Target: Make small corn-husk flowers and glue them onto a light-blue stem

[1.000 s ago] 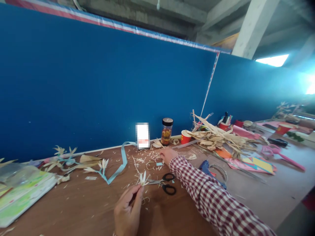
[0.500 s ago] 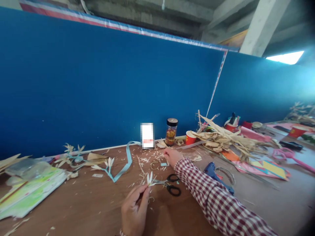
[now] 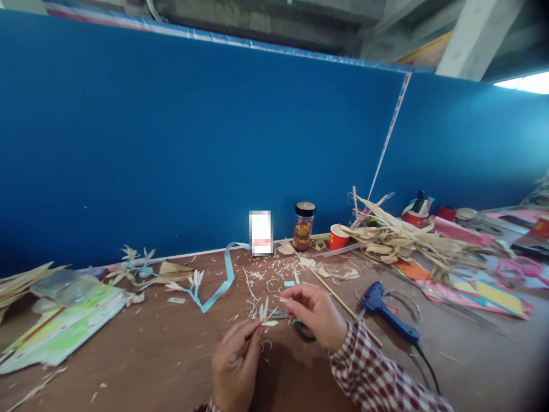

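On the counter (image 3: pixel 128 366), scissors (image 3: pixel 302 330) lie between the hands. A glue gun (image 3: pixel 380 303) lies to their right, a jar (image 3: pixel 303 226) behind them, and a husk pile (image 3: pixel 407 243) right of the jar.

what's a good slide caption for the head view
Left hand pinches a small husk flower while the right hand meets it, above scissors.

No lettering can be read on any object here.
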{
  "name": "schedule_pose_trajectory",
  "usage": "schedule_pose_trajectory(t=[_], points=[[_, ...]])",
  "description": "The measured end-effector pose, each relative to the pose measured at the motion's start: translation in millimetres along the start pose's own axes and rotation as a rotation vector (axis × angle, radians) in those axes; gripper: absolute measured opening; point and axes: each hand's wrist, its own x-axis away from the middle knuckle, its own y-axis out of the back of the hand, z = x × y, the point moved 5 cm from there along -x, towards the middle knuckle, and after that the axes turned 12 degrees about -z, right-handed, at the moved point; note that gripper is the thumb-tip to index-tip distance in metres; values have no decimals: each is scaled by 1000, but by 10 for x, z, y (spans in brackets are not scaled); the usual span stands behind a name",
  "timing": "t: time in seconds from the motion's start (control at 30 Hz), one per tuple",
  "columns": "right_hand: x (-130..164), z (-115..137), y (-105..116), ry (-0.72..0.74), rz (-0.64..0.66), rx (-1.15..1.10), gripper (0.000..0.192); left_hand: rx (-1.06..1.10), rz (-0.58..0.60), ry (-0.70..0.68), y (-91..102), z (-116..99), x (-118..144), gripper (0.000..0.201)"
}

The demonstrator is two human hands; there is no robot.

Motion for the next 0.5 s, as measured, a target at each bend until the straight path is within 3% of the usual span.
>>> schedule_pose_trajectory(t=[0.13,0.5], points=[[70,-4,13,54,-82,59,21,-47,-36,-26,21,36,-15,14],[70,-112,28,59,-115,40,17,-54,-14,18,0,25,-16,13]])
